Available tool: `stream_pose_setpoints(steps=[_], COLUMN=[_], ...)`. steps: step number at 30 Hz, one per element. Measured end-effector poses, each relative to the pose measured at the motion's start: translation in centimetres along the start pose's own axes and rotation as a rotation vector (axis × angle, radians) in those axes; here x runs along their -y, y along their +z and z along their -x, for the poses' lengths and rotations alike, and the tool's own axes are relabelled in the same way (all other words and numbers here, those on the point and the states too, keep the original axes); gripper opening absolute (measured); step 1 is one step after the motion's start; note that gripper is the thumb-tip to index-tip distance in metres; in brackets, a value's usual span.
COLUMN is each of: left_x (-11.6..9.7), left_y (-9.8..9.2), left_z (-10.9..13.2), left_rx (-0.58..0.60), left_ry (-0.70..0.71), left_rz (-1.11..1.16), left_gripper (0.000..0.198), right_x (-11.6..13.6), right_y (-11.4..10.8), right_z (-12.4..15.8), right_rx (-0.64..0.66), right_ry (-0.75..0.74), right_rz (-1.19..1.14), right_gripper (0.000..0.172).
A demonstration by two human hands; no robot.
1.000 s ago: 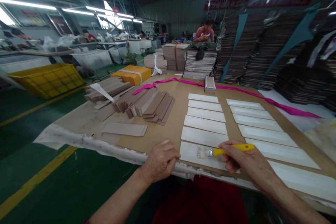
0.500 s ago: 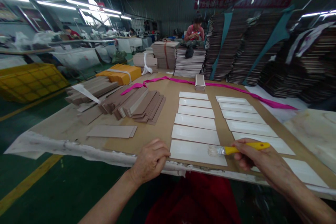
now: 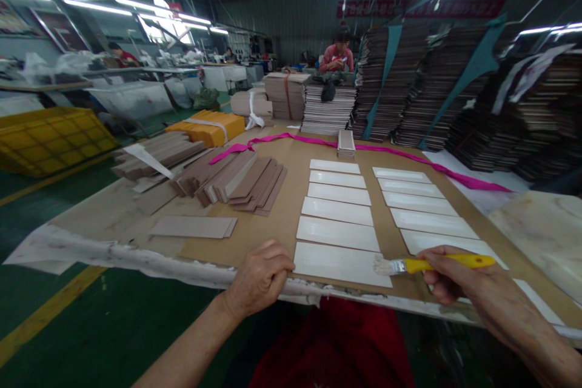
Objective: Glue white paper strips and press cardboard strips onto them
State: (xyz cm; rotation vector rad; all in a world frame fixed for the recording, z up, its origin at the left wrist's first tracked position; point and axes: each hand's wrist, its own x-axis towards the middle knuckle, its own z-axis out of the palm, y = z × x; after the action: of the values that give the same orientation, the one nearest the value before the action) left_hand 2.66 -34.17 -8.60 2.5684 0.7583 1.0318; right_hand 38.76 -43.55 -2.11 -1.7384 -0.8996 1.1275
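My right hand (image 3: 454, 276) grips a paintbrush (image 3: 416, 265) by its yellow handle. The pale bristles rest at the right end of the nearest white strip (image 3: 339, 264). At that strip's left end, the curled fingers of my left hand (image 3: 264, 273) touch its corner; thumb and fingers are pressed together, and whether they pinch the edge is hidden. Behind this strip, several more glossy white strips (image 3: 334, 211) lie in a column running away from me. A second column of white strips (image 3: 431, 224) is to the right, its near part partly covered by my right hand.
Brown board strips (image 3: 257, 185) lie in overlapping piles at the left, with a flat pair (image 3: 193, 227) nearer me. A magenta ribbon (image 3: 295, 136) crosses the table's back. Tall board stacks (image 3: 391, 79) and a seated person (image 3: 336, 57) are beyond. A yellow crate (image 3: 50, 139) stands far left.
My right hand has moved the paintbrush rightward along the nearest strip, toward its right end. My left hand stays at the left corner.
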Motion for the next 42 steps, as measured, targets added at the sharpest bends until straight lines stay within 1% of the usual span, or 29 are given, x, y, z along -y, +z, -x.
stream_pose_setpoints(steps=[3, 5, 8, 12, 17, 20, 22, 25, 28, 30, 33, 36, 39, 42], left_x=[0.1, 0.1, 0.0, -0.1, -0.2, -0.3, -0.4, -0.4, -0.3, -0.3, -0.3, -0.3, -0.3, -0.3], left_y=[0.1, 0.1, 0.1, 0.0, 0.0, 0.0, 0.0, 0.0, 0.0, 0.1, 0.1, 0.1, 0.0, 0.0], left_z=[0.1, 0.1, 0.1, -0.1, -0.2, -0.2, -0.2, -0.3, -0.2, -0.2, -0.1, -0.1, -0.1, -0.1], left_rx=[0.009, 0.012, 0.006, -0.008, -0.02, -0.02, -0.021, -0.025, -0.025, -0.02, -0.023, -0.029, -0.024, -0.018], left_ry=[-0.002, -0.005, -0.006, -0.004, 0.004, 0.011, 0.019, 0.024, 0.022, 0.018, 0.016, 0.021, 0.018, 0.017], left_rz=[-0.003, -0.002, 0.0, 0.008, -0.002, -0.012, -0.018, -0.022, -0.015, -0.014, -0.015, -0.024, -0.03, -0.03], left_gripper=[0.022, 0.022, 0.021, 0.023, 0.023, 0.023, 0.024, 0.024, 0.023, 0.023, 0.023, 0.025, 0.026, 0.025], right_x=[0.3, 1.0, 2.3, 3.5, 3.8, 3.5, 3.1, 2.4, 1.6, 1.3, 1.0, 0.7, 0.4, 0.6], right_y=[-0.5, -0.6, -0.2, 0.9, 2.5, 4.0, 5.0, 6.7, 8.2, 9.1, 10.3, 11.2, 11.4, 10.9], right_z=[0.2, 0.5, 1.0, 1.2, 0.9, 0.7, 0.7, 0.6, 0.3, 0.1, -0.2, -0.5, -0.7, -0.8], right_rx=[-0.01, -0.047, -0.081, -0.034, 0.035, 0.136, 0.218, 0.302, 0.383, 0.384, 0.349, 0.37, 0.372, 0.328], right_ry=[-0.035, -0.063, -0.052, 0.011, 0.084, 0.075, 0.032, -0.026, -0.015, -0.025, -0.044, -0.035, -0.007, 0.013], right_rz=[-0.054, -0.131, -0.266, -0.337, -0.418, -0.399, -0.375, -0.344, -0.292, -0.257, -0.234, -0.235, -0.222, -0.201], right_gripper=[0.049, 0.048, 0.047, 0.048, 0.05, 0.047, 0.045, 0.043, 0.037, 0.038, 0.041, 0.04, 0.039, 0.043])
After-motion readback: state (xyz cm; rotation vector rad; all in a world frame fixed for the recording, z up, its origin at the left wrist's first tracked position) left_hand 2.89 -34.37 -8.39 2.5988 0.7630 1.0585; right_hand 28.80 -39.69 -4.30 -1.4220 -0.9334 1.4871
